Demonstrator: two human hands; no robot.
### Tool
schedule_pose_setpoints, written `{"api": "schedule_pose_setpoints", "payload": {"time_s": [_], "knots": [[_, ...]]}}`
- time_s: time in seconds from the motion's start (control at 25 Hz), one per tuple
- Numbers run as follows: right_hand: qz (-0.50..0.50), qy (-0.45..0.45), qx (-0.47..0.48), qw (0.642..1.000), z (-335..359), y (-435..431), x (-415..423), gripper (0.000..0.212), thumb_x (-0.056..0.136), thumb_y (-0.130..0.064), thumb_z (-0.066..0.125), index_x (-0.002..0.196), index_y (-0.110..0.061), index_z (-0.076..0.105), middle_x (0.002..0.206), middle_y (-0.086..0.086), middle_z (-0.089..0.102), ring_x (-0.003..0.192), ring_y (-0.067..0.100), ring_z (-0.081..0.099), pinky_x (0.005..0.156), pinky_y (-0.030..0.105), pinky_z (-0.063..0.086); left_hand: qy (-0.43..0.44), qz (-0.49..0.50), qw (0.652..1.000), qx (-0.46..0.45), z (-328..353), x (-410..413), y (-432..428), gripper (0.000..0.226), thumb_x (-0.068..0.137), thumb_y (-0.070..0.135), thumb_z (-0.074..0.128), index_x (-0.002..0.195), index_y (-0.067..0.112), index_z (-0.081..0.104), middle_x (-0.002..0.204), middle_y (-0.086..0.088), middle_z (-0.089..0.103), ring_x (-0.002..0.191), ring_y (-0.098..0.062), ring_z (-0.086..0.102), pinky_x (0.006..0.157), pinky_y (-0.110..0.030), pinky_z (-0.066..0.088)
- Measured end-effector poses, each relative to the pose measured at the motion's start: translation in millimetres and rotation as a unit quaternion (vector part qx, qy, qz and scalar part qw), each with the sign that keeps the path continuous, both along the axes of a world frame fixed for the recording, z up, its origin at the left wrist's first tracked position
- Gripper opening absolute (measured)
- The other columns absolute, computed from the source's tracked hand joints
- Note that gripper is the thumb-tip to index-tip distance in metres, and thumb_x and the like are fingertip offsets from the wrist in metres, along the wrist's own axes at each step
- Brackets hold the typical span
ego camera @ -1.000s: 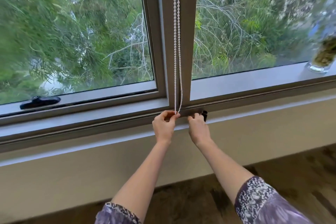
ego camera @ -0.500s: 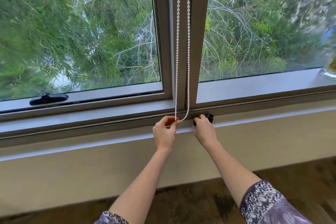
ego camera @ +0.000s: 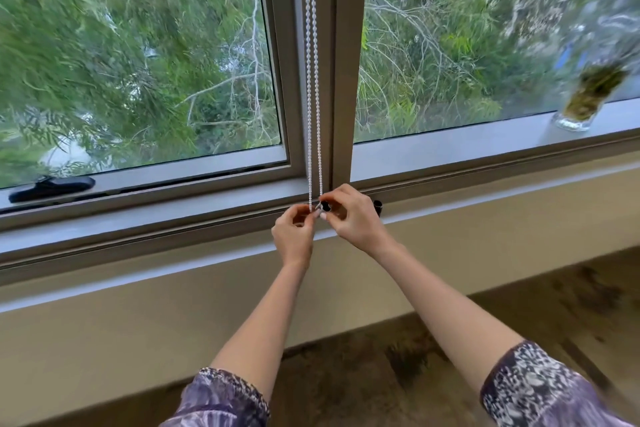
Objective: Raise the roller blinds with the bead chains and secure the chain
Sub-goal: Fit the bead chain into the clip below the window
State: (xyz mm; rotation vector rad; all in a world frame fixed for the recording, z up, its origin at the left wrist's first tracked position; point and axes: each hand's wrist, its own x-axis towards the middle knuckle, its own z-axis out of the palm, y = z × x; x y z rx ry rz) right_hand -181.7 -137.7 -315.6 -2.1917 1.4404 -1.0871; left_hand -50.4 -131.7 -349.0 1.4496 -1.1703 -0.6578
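A white bead chain (ego camera: 313, 80) hangs in two strands down the grey post between the two window panes. My left hand (ego camera: 294, 232) pinches the bottom loop of the chain at the sill. My right hand (ego camera: 349, 215) is right beside it, fingertips closed on a small dark clip piece (ego camera: 325, 207) where the chain ends. A small black holder (ego camera: 377, 207) sticks out of the frame just right of my right hand. The roller blind itself is out of view above.
A black window latch (ego camera: 52, 185) lies on the left pane's lower frame. A glass jar with greenery (ego camera: 588, 97) stands on the ledge at the far right. Below the sill (ego camera: 138, 218) runs a beige wall, then brown carpet.
My right hand has left the black holder and moved left to meet my left hand at the chain's bottom loop. The two strands now hang closer together. The head camera has shifted.
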Motion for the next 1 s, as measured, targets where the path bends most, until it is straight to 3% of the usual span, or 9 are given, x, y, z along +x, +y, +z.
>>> {"api": "schedule_pose_setpoints", "payload": {"time_s": [0.28,0.4,0.52,0.6,0.8,1.0], "knots": [[0.000,0.068,0.012,0.998,4,-1,5,0.029,0.082,-0.012,0.067,0.111,-0.010,0.067,0.099,0.007,0.060,0.087,0.018,0.057,0.082,0.030,0.051,0.031,-0.009,0.999,0.008,-2,-4,20,0.010,0.081,0.019,0.075,0.086,0.011,0.075,0.075,0.004,0.071,0.069,-0.008,0.064,0.067,-0.012,0.048],[0.010,0.075,0.026,0.997,2,2,7,0.032,0.082,-0.013,0.068,0.114,-0.010,0.067,0.100,0.007,0.060,0.087,0.017,0.056,0.083,0.028,0.049,0.029,-0.015,0.999,0.010,-3,-3,24,0.008,0.081,0.014,0.073,0.088,0.009,0.075,0.078,0.001,0.072,0.072,-0.013,0.065,0.071,-0.023,0.052],[0.029,0.071,0.035,0.996,4,2,7,0.034,0.082,-0.011,0.068,0.116,-0.008,0.066,0.102,0.006,0.061,0.086,0.013,0.056,0.078,0.017,0.043,0.044,-0.018,0.999,0.022,-3,0,25,0.009,0.080,0.014,0.074,0.087,0.009,0.074,0.078,0.000,0.072,0.073,-0.014,0.066,0.071,-0.024,0.053],[0.040,0.076,0.045,0.995,5,3,7,0.034,0.082,-0.009,0.068,0.116,-0.006,0.065,0.105,0.008,0.061,0.087,0.011,0.055,0.078,0.014,0.043,0.050,-0.026,0.998,0.033,-4,2,25,0.011,0.079,0.016,0.076,0.086,0.008,0.073,0.078,-0.001,0.072,0.074,-0.014,0.066,0.071,-0.024,0.052],[0.086,0.121,0.076,0.986,5,3,10,0.033,0.084,-0.009,0.065,0.117,-0.009,0.066,0.107,0.008,0.059,0.091,0.021,0.059,0.088,0.030,0.050,0.067,-0.033,0.996,0.047,-14,8,27,0.012,0.079,0.015,0.077,0.086,0.007,0.073,0.075,0.002,0.069,0.070,-0.009,0.063,0.062,-0.014,0.047],[0.075,0.130,0.081,0.985,-2,1,10,0.033,0.086,-0.011,0.064,0.118,-0.014,0.067,0.104,0.004,0.050,0.094,0.016,0.053,0.090,0.026,0.045,0.092,-0.071,0.992,0.056,-16,15,30,0.020,0.080,0.014,0.078,0.095,0.005,0.068,0.085,-0.003,0.071,0.076,-0.010,0.066,0.068,-0.010,0.050]]}}
